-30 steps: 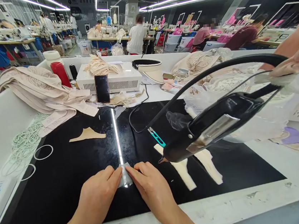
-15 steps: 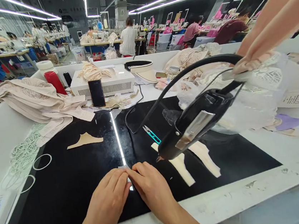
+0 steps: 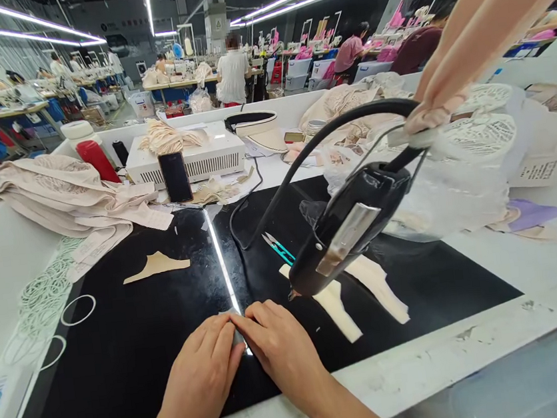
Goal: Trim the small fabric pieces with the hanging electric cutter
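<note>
My left hand (image 3: 200, 365) and my right hand (image 3: 281, 346) meet at the fingertips over the black mat (image 3: 122, 381). Both are closed, fingers bent together round a small greyish, sheer-looking piece (image 3: 237, 336) that they mostly hide. Right of my hands hangs a black hand-held tool (image 3: 356, 227), tilted, its copper-coloured tip low over the mat. Under and beside it lie two cream fabric cut-outs (image 3: 336, 310), and teal-handled thread snips (image 3: 280, 249) rest behind them. A tan curved cut-out (image 3: 157, 266) lies apart at the left.
Stretched beige strips (image 3: 479, 32) hold up the tool, and its black cable (image 3: 297, 156) arches behind. A white vented box (image 3: 207, 160) and a phone (image 3: 176, 178) stand at the back. Beige garments (image 3: 55, 194) fill the left, with pale green elastic loops (image 3: 50, 282); bagged fabric (image 3: 459, 168) fills the right.
The view has turned slightly right, so the background and the hanging tool sit a little further left. My hands stay together with more of the grey piece showing between them.
</note>
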`<state>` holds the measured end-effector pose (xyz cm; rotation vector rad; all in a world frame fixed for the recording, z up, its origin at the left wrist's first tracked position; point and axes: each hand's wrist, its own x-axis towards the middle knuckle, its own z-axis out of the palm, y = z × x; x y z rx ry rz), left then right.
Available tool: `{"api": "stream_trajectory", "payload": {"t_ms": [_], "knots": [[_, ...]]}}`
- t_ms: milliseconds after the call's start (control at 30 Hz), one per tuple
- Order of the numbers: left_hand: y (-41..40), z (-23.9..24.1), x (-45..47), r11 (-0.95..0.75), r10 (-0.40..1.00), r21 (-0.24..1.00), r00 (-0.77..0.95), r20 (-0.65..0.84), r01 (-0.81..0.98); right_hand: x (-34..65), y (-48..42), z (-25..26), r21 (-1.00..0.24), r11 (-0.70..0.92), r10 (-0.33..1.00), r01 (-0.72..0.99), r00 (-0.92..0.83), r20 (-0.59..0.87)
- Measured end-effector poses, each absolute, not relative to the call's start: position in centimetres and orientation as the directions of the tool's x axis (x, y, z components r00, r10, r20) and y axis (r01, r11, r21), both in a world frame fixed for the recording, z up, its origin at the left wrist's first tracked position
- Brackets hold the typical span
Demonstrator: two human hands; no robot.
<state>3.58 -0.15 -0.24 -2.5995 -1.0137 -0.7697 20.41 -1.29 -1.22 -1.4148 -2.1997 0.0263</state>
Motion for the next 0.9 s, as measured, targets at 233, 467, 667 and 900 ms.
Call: {"api": "stream_trajectory", "payload": {"t_ms": [233, 467, 667, 900], "knots": [[-0.2, -1.0, 3.3, -0.733, 0.558, -0.053, 0.644, 0.524, 0.679, 20.8, -1.8, -0.2, -0.301, 0.471, 0.83, 0.829, -0.302, 0.468], [-0.5, -0.9, 3.6, -0.718, 0.543, -0.121, 0.661, 0.517, 0.685, 25.6, -5.3, 4.1, -0.431, 0.448, 0.691, 0.783, 0.002, 0.723], [-0.9, -1.7, 4.0, -0.693, 0.542, -0.104, 0.611, 0.577, 0.713, 27.2, -1.5, 6.1, -0.849, 0.46, 0.771, 0.259, 0.358, 0.527], [-1.1, -2.9, 4.7, -0.662, 0.584, -0.077, 0.578, 0.57, 0.745, 24.7, 2.5, 8.2, -0.881, 0.473, 0.862, -0.02, 0.219, 0.458]]}}
